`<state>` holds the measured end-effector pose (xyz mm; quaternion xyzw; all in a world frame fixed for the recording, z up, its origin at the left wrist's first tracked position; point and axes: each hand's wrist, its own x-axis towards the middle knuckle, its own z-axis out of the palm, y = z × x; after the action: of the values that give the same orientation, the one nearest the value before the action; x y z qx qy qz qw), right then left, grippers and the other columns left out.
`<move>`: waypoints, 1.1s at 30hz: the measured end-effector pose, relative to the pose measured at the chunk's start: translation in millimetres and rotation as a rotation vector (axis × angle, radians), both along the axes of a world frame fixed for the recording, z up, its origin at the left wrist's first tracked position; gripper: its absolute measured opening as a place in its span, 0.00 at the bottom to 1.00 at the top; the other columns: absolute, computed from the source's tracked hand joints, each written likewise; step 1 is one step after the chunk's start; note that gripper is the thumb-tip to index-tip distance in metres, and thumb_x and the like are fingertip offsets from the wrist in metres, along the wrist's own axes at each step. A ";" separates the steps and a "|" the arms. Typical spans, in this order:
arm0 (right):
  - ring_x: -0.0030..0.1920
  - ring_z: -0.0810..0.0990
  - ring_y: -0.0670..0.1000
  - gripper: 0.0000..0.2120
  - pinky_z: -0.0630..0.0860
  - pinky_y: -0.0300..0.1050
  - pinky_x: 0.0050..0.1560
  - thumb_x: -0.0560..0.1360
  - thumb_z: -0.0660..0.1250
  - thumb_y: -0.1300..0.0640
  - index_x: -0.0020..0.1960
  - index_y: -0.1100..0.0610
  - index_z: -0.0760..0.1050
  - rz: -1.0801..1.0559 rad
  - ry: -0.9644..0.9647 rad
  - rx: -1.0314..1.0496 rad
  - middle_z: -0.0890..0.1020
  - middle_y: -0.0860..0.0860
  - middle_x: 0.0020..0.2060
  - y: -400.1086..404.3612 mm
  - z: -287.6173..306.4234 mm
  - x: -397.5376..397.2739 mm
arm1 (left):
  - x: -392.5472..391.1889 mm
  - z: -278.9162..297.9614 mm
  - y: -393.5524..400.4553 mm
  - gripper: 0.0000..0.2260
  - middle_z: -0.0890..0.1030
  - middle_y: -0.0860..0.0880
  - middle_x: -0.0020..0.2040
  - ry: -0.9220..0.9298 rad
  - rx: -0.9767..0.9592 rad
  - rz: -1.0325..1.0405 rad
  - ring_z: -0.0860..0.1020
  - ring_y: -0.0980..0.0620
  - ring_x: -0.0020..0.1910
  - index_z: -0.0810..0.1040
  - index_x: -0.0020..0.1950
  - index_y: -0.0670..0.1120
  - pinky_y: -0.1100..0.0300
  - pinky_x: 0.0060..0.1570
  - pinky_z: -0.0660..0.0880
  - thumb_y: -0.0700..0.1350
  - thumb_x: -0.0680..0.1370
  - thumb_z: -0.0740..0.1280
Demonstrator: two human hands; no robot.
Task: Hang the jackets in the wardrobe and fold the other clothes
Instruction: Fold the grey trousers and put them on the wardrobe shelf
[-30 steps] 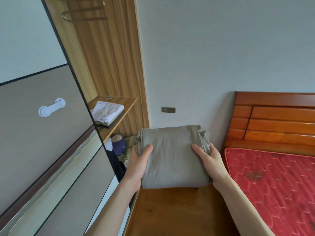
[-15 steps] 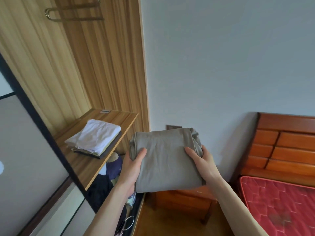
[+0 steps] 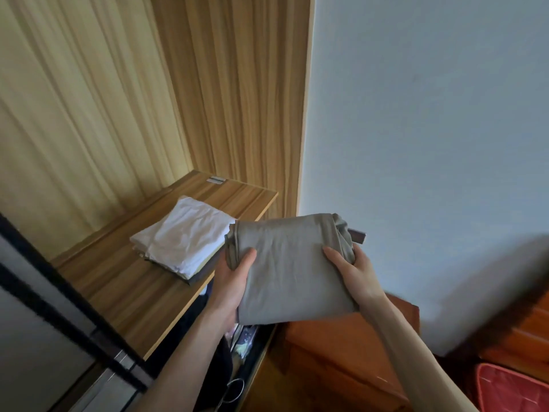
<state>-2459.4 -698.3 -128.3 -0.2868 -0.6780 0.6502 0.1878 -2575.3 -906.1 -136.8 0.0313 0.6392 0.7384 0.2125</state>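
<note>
Both hands grip the folded grey garment (image 3: 292,269), left hand (image 3: 230,281) and right hand (image 3: 353,270) thumbs on top, right by the wardrobe shelf (image 3: 118,292) edge. It's closer to the white folded stack (image 3: 184,234) than a second ago. Stuff under the shelf is too dark to make out.

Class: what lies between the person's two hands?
In the head view, the folded grey garment spans the stretch: the left hand grips its left edge, the right hand its right edge.
</note>
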 end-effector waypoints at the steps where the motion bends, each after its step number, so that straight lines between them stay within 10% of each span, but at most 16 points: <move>1: 0.43 0.85 0.40 0.15 0.77 0.31 0.37 0.78 0.73 0.48 0.61 0.53 0.78 0.023 -0.003 0.003 0.86 0.49 0.52 5.6 -2.5 -14.4 | -7.3 -1.0 1.8 0.10 0.87 0.52 0.52 0.000 -0.003 0.028 0.87 0.51 0.50 0.78 0.62 0.53 0.55 0.39 0.82 0.52 0.82 0.71; 10: 0.50 0.86 0.42 0.17 0.80 0.37 0.49 0.78 0.72 0.42 0.63 0.49 0.79 0.279 -0.007 -0.018 0.87 0.47 0.53 60.1 -21.8 -154.0 | -84.8 -21.4 36.5 0.12 0.84 0.55 0.57 0.064 -0.086 0.360 0.83 0.54 0.56 0.77 0.62 0.58 0.50 0.56 0.81 0.54 0.80 0.72; 33: 0.51 0.82 0.42 0.20 0.77 0.33 0.40 0.80 0.70 0.45 0.69 0.49 0.75 0.882 0.000 0.002 0.83 0.42 0.55 -8.6 -21.7 -396.0 | -174.0 -25.1 -14.4 0.13 0.82 0.57 0.57 0.097 -0.075 0.956 0.82 0.58 0.51 0.73 0.65 0.60 0.61 0.45 0.79 0.46 0.83 0.67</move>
<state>-2855.4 -706.9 -150.0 0.0299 -0.7362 0.6675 -0.1075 -2749.3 -920.4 -161.9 -0.2396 0.6173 0.7274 -0.1799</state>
